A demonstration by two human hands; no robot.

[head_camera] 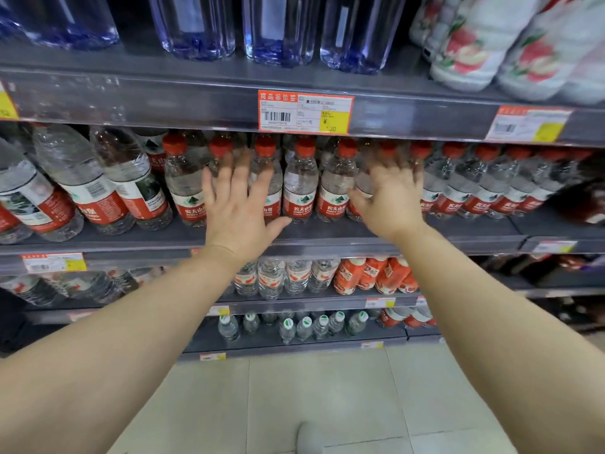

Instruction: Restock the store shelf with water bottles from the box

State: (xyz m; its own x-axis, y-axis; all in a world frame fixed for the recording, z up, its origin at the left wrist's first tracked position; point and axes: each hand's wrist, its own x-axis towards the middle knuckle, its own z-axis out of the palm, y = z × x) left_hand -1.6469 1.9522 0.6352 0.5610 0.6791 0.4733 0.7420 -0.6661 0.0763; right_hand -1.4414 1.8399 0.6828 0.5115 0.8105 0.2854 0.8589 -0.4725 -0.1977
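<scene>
A row of small water bottles with red caps and red labels stands upright along the grey middle shelf. My left hand is spread flat with straight fingers against the fronts of the bottles left of centre. My right hand is spread the same way against the bottles right of centre. Neither hand grips a bottle. Two bottles stand uncovered between the hands. The box is out of view.
Larger water bottles stand at the shelf's left. Tall clear blue bottles and floral-labelled bottles fill the shelf above, behind a price tag. Lower shelves hold more water and orange drinks. Pale floor tiles lie below.
</scene>
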